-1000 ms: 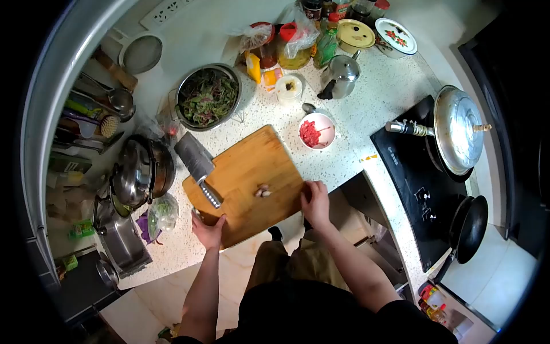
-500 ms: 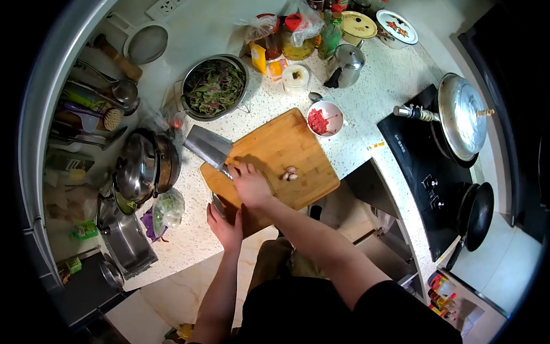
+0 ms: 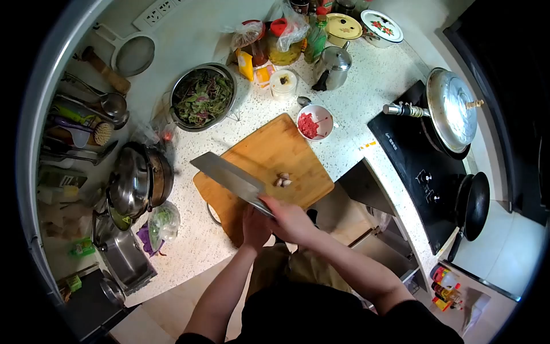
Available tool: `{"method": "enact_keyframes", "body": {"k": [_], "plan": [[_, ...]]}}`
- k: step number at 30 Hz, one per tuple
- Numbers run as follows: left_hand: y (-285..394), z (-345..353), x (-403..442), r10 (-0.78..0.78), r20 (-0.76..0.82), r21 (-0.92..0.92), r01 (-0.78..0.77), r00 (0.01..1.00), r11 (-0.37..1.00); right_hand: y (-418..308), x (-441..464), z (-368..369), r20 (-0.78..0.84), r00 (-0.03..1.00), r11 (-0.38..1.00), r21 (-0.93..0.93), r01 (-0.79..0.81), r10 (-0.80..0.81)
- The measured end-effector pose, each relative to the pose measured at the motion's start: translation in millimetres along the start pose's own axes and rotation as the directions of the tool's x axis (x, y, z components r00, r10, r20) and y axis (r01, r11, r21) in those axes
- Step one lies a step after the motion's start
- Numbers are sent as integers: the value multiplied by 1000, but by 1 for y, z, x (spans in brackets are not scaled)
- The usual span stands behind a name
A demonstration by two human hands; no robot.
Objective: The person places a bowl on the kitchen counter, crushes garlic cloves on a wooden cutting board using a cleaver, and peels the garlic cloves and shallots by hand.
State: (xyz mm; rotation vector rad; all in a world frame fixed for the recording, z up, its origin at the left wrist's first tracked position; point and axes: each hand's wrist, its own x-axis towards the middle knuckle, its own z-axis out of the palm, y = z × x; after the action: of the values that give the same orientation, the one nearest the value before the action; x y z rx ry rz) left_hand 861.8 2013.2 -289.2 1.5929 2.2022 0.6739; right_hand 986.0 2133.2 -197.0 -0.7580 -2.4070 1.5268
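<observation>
The person's right hand [image 3: 292, 222] is wrapped round a cleaver [image 3: 229, 176], slanted above the cutting board [image 3: 278, 140]; left hand [image 3: 256, 229] just beside it, grip hidden from me. Garlic [image 3: 283, 180] lies on the board, just beyond the right hand. 0.5 s earlier, the cleaver rested at the board's edge. Farther: a bowl [image 3: 326, 126].

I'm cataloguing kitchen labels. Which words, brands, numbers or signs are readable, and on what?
No text can be read.
Stove: pale marking, too small.
Bottles at lower right: labels too blurred.
Yellow packet: any print too small.
Knife: no lettering I can make out.
</observation>
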Motion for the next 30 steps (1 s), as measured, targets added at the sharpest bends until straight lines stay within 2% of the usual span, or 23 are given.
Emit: {"method": "enact_keyframes", "body": {"k": [1,2,3,4,5,7,8,9,10,11,12,13,15,16,19,21,23,24,25,27,28,29,30], "plan": [[-6,9,12,103,31,51,-105,994,993,-4,-25,-18,-128,987,991,78,110,-100],[-5,13,30,103,31,48,-104,994,993,-16,-48,-47,-64,998,991,133,17,-8],[-4,19,53,252,7,54,-252,968,966,-22,-65,-71,8,997,980,184,-74,74],[-3,18,73,391,-17,71,-389,920,918,-18,-77,-85,-64,998,973,231,-12,28],[-3,12,84,378,-19,83,-376,926,923,-15,-84,-95,-133,991,959,280,52,-15],[-3,-3,97,430,253,232,-486,867,842,-31,-75,-128,-29,964,868,443,-224,263],[-11,1,103,500,153,127,-518,853,846,-25,-67,-140,89,925,834,408,-372,369],[-26,12,101,490,156,139,-510,858,849,-4,-63,-135,-17,947,888,354,-294,321],[-40,21,101,463,78,150,-470,883,870,15,-59,-130,-123,956,932,283,-225,268],[-54,27,99,435,1,156,-430,900,889,27,-60,-127,-148,946,927,291,-237,289],[-67,22,97,381,-4,263,-367,924,892,36,-59,-125,-173,935,921,300,-249,310],[-67,14,96,379,-4,266,-364,925,892,45,-69,-123,-171,936,921,302,-247,307],[-61,-6,92,309,-171,324,-243,936,914,50,-93,-119,-215,937,945,241,-222,275],[-61,-7,92,301,-198,329,-226,933,917,50,-103,-116,-227,933,948,220,-230,279],[-52,-7,100,310,-169,320,-246,935,915,56,-122,-101,-270,905,928,273,-254,328],[-26,1,106,286,-171,239,-242,943,940,68,-134,-95,-298,891,929,253,-272,342],[-1,15,109,372,-62,144,-360,926,922,72,-143,-97,-345,903,966,102,-236,257],[7,27,111,359,-106,33,-358,927,933,75,-147,-99,-331,908,966,52,-255,258],[10,30,110,357,-103,25,-357,928,934,76,-150,-99,-330,906,964,50,-263,264],[16,32,111,289,-136,52,-285,948,957,80,-153,-95,-282,928,961,-57,-271,245],[25,19,109,298,-200,97,-284,933,954,84,-152,-92,-308,935,967,-121,-223,177],[22,17,101,305,-196,100,-290,932,952,86,-152,-88,-301,941,955,-198,-223,157],[18,13,92,131,-339,36,-126,932,991,88,-151,-85,-251,951,934,-258,-247,182]]}}
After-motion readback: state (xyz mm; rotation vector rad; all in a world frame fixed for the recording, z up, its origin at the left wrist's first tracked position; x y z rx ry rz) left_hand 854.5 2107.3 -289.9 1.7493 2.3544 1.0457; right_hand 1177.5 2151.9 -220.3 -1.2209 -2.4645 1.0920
